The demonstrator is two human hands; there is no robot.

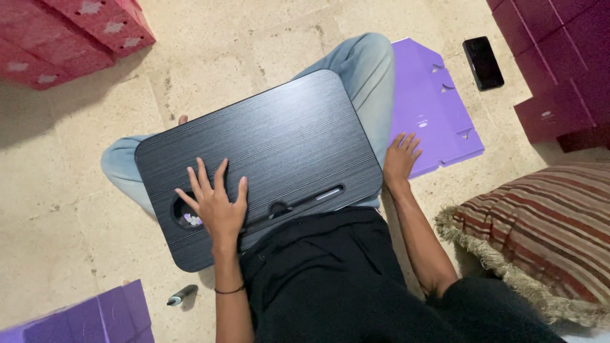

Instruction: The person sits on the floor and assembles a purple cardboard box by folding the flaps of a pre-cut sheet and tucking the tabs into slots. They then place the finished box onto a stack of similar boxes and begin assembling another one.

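You had a black phone lying on the stone floor near dark red boxes, pink-red boxes at the far left, a striped fringed cushion at your right, and a dark marker beside a purple box.

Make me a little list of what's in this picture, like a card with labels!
Place: pale stone floor, person sitting cross-legged
On lap: black lap desk with a round cup hole and a long slot
Left hand: flat on the lap desk, fingers spread, beside the cup hole
Right hand: reaching to the flat purple cardboard, fingertips at its edge
Phone: black, on the floor past the cardboard
Cushion: striped, fringed, at the right
Boxes: red stack, dark red stack, purple box
Marker: on the floor
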